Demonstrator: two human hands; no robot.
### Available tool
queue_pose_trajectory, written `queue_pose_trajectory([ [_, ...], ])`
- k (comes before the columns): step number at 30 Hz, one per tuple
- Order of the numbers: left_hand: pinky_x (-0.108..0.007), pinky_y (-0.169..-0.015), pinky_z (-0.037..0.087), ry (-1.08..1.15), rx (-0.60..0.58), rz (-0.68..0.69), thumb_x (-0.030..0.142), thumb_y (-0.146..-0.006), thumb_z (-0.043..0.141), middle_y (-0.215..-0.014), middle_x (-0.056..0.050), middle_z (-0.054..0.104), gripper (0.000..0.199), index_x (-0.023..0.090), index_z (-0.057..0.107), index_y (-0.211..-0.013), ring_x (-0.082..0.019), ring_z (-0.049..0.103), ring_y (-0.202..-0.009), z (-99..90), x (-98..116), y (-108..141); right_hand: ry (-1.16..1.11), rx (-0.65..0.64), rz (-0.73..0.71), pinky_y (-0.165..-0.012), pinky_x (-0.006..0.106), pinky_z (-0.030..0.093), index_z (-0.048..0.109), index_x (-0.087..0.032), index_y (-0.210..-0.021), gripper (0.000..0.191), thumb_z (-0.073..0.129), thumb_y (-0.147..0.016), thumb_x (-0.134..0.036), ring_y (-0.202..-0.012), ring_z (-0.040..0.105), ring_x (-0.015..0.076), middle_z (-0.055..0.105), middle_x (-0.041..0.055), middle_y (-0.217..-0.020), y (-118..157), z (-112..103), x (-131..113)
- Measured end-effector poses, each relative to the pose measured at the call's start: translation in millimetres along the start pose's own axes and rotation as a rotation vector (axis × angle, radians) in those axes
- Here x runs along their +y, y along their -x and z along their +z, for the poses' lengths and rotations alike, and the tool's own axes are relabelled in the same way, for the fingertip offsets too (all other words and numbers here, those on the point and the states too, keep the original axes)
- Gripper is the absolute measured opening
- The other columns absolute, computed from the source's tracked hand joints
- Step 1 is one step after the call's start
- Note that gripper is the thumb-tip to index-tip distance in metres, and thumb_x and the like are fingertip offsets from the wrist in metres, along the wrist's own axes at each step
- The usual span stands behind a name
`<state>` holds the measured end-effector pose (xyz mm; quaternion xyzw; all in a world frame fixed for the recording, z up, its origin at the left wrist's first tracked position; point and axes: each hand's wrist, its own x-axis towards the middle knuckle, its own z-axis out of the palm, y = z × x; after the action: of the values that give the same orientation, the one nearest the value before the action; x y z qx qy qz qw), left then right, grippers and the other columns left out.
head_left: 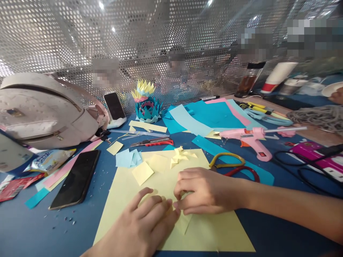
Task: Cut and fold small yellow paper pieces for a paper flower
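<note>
My left hand and my right hand meet low over a large sheet of pale yellow paper. Between their fingertips is a small folded piece of yellow paper, mostly hidden, with one pointed corner showing. Fingers of both hands are bent and pressed to it. Just beyond, a square of yellow paper lies flat on the sheet, beside several folded yellow pieces. Light blue paper squares rest at the sheet's upper left corner.
Scissors, a pink glue gun and a red utility knife lie beyond my hands. A blue and yellow folded-paper model stands at the back. Left are a phone and backpack; right, a purple power strip.
</note>
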<state>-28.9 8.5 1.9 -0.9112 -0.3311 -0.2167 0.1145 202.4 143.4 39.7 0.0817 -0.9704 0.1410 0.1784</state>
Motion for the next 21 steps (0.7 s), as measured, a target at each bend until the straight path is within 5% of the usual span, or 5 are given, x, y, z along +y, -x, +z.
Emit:
queue_pose_trajectory([
  [9,-0.042,-0.092,0.048,0.053,-0.127,-0.026,0.021,-0.108,0.030,-0.107,-0.012,0.060,0.041,0.015,0.063,-0.131,-0.025,0.057,-0.098,-21.0,-2.1,-15.0,-0.011,0.013,0.023,-0.071,0.031,0.038,0.073,-0.015,-0.100,0.022,0.054,-0.103,-0.027,-0.077,0.050,0.0168,0.067,0.0052,-0.090,2.5,1.5,0.9],
  [15,-0.042,-0.085,0.046,0.065,-0.018,-0.095,0.018,-0.106,0.023,-0.096,-0.010,0.052,0.046,0.016,0.063,-0.129,-0.024,0.050,-0.086,-9.9,1.8,-10.0,0.134,-0.022,0.056,-0.066,0.031,0.037,0.070,-0.016,-0.113,0.026,0.051,-0.105,-0.031,-0.074,0.047,0.0177,0.062,0.0044,-0.087,-1.5,7.8,-5.0],
  [21,-0.041,-0.088,0.047,0.057,-0.094,-0.052,0.019,-0.105,0.030,-0.099,-0.010,0.054,0.039,0.015,0.063,-0.127,-0.024,0.050,-0.090,-15.8,0.6,-12.2,0.210,-0.191,-0.063,-0.068,0.035,0.038,0.069,-0.016,-0.095,0.015,0.063,-0.096,-0.030,-0.076,0.049,0.0186,0.062,0.0020,-0.080,-5.8,-19.3,-9.3],
])
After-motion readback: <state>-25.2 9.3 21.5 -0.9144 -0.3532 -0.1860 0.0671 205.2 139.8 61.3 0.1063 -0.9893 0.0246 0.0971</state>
